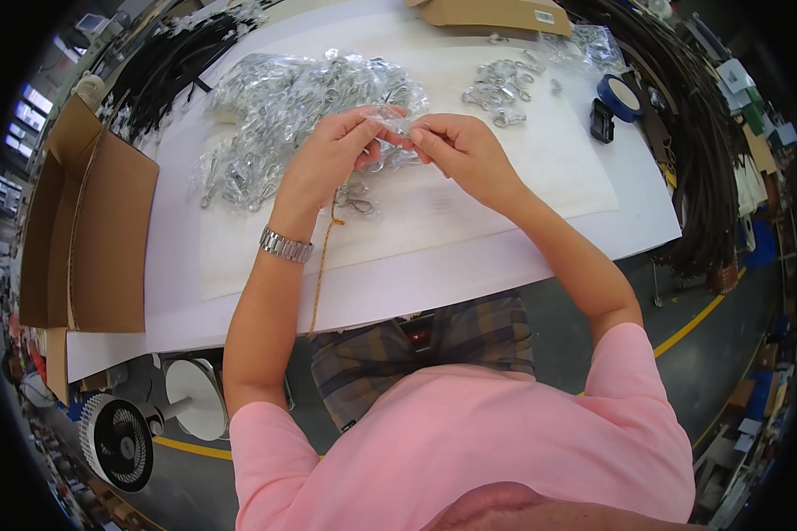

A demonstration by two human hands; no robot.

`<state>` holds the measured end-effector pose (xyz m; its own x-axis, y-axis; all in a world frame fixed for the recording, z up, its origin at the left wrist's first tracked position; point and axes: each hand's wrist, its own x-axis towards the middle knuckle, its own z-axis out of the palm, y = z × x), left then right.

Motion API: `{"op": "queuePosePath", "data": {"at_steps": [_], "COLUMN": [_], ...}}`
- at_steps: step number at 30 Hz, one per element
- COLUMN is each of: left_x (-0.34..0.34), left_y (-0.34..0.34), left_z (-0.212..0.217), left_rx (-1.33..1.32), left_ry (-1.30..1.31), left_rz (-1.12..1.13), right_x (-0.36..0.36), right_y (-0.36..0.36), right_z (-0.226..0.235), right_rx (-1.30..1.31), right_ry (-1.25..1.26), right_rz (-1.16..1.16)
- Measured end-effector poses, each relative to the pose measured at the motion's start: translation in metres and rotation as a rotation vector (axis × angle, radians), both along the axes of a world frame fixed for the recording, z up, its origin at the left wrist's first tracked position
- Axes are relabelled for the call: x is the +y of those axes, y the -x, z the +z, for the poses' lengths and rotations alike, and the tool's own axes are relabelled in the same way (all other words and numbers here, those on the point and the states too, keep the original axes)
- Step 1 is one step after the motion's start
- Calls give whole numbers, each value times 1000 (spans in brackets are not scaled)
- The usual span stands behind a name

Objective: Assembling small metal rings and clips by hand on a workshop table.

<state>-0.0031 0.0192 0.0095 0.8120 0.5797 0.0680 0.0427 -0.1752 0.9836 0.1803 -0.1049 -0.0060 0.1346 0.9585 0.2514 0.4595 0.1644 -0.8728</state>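
Note:
My left hand (347, 142) is closed on a small clear plastic bag (388, 117) above the white table. Fingers of my right hand (462, 152) pinch together at the bag's right end; whether they grip its edge or something small is too fine to tell. Behind and left of my hands spreads a big heap of clear bags with metal pieces (274, 97) inside. A few dark metal loops (356, 199) lie just below my left hand. Farther right sits a smaller group of bagged metal rings or hooks (500, 84).
An open cardboard box (111, 221) stands at the table's left edge, with another carton (496, 16) at the back. Blue tape (620, 97) and a black holder (601, 121) are at right. Dark strips (700, 168) hang beyond. A yellow cord (325, 252) crosses the front; a fan (119, 442) stands lower left.

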Motion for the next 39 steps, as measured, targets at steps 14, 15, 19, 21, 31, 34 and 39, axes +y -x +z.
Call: {"op": "queuePosePath", "data": {"at_steps": [14,15,19,21,31,34,39], "left_x": [-34,-35,-34,-30,-14,-15,-12], "left_y": [-12,-12,-12,-13,-2,-4,-2], "left_z": [-6,-5,-10,-6,0,0,-1], "left_rx": [84,78,33,77,-11,-9,-16], "left_ry": [-381,-453,-513,-304,-40,-93,-144], "left_rz": [187,227,271,220,244,237,282], "right_x": [9,8,5,8,14,13,11], "right_y": [-1,0,-1,-12,-23,-18,-19], "right_z": [-8,-4,6,4,-16,-33,-10], "right_rx": [309,354,423,652,31,-792,-367], "right_ry": [6,-1,94,179,-44,-160,80], "right_rz": [7,34,113,158,-213,-189,-48]}}
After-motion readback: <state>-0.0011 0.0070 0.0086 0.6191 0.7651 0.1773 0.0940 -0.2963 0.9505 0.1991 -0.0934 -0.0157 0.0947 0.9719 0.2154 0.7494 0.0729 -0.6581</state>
